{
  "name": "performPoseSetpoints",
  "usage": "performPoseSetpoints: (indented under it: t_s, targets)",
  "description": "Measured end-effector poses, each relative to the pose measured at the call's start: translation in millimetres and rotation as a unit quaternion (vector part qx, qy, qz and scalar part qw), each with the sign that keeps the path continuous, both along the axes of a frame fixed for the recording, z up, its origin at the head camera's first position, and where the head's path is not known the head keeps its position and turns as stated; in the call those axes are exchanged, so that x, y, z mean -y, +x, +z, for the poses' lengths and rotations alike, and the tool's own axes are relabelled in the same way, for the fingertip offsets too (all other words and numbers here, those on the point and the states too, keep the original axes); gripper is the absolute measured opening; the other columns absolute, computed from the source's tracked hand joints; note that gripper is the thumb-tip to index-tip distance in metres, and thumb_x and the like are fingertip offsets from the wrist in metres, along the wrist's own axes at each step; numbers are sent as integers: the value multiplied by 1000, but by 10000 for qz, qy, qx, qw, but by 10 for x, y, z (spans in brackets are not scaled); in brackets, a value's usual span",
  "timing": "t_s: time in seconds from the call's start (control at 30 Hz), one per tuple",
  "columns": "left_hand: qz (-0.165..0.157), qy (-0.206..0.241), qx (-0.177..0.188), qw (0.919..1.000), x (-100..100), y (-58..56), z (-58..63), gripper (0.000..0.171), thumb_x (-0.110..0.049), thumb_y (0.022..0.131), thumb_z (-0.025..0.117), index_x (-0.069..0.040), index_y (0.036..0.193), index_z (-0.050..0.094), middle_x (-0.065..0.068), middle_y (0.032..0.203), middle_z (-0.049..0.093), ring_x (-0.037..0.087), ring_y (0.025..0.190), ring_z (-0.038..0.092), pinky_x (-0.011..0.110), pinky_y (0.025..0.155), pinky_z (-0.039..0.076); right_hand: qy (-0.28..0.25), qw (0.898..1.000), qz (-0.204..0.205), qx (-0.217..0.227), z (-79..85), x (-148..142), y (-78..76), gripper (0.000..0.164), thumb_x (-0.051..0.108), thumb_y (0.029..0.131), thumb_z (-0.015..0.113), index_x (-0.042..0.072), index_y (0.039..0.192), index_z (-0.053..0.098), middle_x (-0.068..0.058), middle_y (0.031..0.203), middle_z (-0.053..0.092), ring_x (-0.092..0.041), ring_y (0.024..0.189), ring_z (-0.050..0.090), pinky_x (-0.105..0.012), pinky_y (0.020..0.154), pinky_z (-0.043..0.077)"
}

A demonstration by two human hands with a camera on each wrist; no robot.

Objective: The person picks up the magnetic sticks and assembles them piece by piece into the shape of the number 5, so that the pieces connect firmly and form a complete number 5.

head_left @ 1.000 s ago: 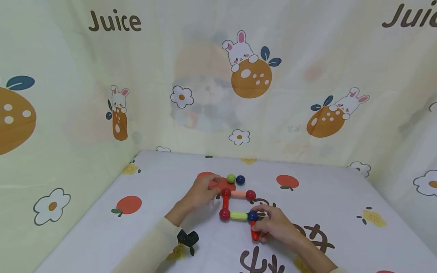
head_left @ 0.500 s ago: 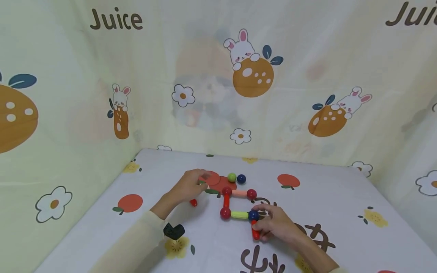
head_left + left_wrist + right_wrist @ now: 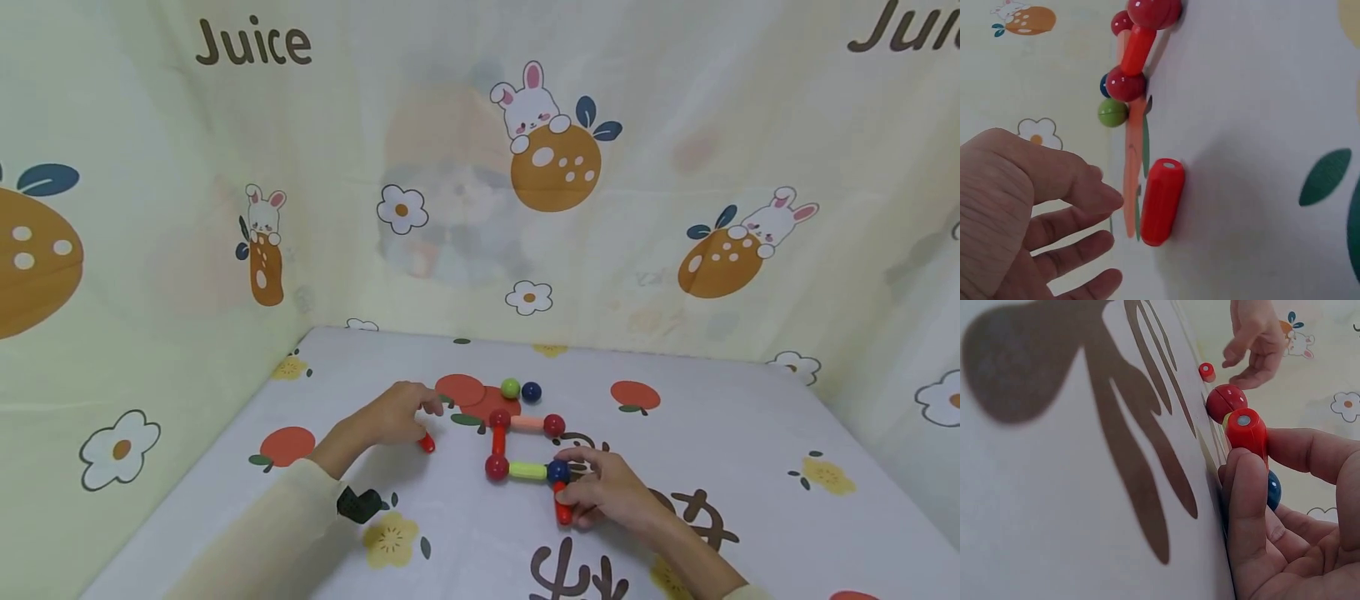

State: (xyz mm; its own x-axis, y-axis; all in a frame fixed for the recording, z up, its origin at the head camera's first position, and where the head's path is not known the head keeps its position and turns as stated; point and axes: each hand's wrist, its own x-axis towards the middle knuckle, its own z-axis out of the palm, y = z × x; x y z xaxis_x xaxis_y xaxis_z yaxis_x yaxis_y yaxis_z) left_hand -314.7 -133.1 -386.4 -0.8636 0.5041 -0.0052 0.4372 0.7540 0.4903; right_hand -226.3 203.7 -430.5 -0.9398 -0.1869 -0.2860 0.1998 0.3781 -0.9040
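My right hand (image 3: 611, 493) pinches a red magnetic rod (image 3: 563, 507) just below the dark blue ball (image 3: 558, 472). From that ball a yellow-green rod (image 3: 528, 471) runs left to a red ball (image 3: 497, 467). Another red rod (image 3: 499, 440) links it to a far red ball (image 3: 499, 419), and a pink rod (image 3: 528, 422) continues to a third red ball (image 3: 554, 425). My left hand (image 3: 393, 414) hovers beside a loose red rod (image 3: 1163, 201) lying on the table, its fingers loosely bent, apart from the rod and holding nothing.
A loose green ball (image 3: 510, 388) and a dark blue ball (image 3: 531, 392) sit behind the joined pieces. The white tablecloth (image 3: 465, 533) has printed fruit and brown lettering. Patterned curtains (image 3: 442, 125) rise at the back and sides.
My left hand has moved left from beside the far red ball to the loose red rod, which has come into sight. The right hand keeps its pinch on its rod.
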Motion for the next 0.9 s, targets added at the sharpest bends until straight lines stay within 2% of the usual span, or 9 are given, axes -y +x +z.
performPoseSetpoints:
  t_s: [0.13, 0.27, 0.4, 0.6, 0.73, 0.9]
  targets:
    - [-69, -186, -7, 9998, 40, 1, -41, 30, 4, 82, 72, -5, 111, 73, 9, 110, 69, 29, 108, 60, 42, 90, 55, 22, 10000, -46, 6, -8, 6, -1, 65, 12, 84, 79, 5, 143, 52, -11, 77, 70, -22, 59, 65, -30, 60, 58]
    - [18, -216, 18, 9998, 34, -23, -84, 30, 0, 83, 73, -7, 112, 73, 7, 112, 68, 27, 109, 58, 42, 90, 55, 43, 9998, -164, 63, -15, 14, -2, 65, 10, 83, 79, 5, 142, 53, -11, 78, 71, -22, 59, 65, -31, 60, 58]
    - [69, -209, 96, 9997, -21, -59, -109, 32, -4, 86, 72, -10, 117, 71, 7, 117, 66, 26, 112, 57, 43, 93, 54, 20, 9996, -222, 159, -21, 23, 3, 66, 10, 82, 80, 5, 142, 52, -11, 79, 71, -22, 60, 65, -32, 61, 59]
    - [101, -188, 43, 9998, -161, -145, -109, 32, -10, 92, 67, -9, 124, 68, 7, 123, 66, 25, 113, 58, 44, 97, 52, -94, 9998, -67, 131, -22, 13, 7, 67, 10, 83, 79, 4, 143, 50, -11, 79, 71, -21, 59, 65, -31, 61, 59]
    - [114, -313, -135, 9994, -292, -226, -112, 34, -13, 94, 67, -7, 128, 67, 8, 122, 66, 25, 114, 59, 44, 99, 51, -88, 9998, -50, 142, -12, 13, 5, 67, 10, 82, 79, 4, 142, 51, -11, 79, 72, -20, 59, 65, -31, 62, 59]
    - [132, -534, -525, 9971, -505, -354, -139, 36, -20, 97, 65, -9, 132, 64, 7, 122, 62, 22, 110, 54, 38, 93, 53, 37, 9999, -94, 94, -3, 26, -2, 66, 12, 82, 80, 5, 141, 52, -11, 79, 72, -21, 60, 65, -31, 61, 59]
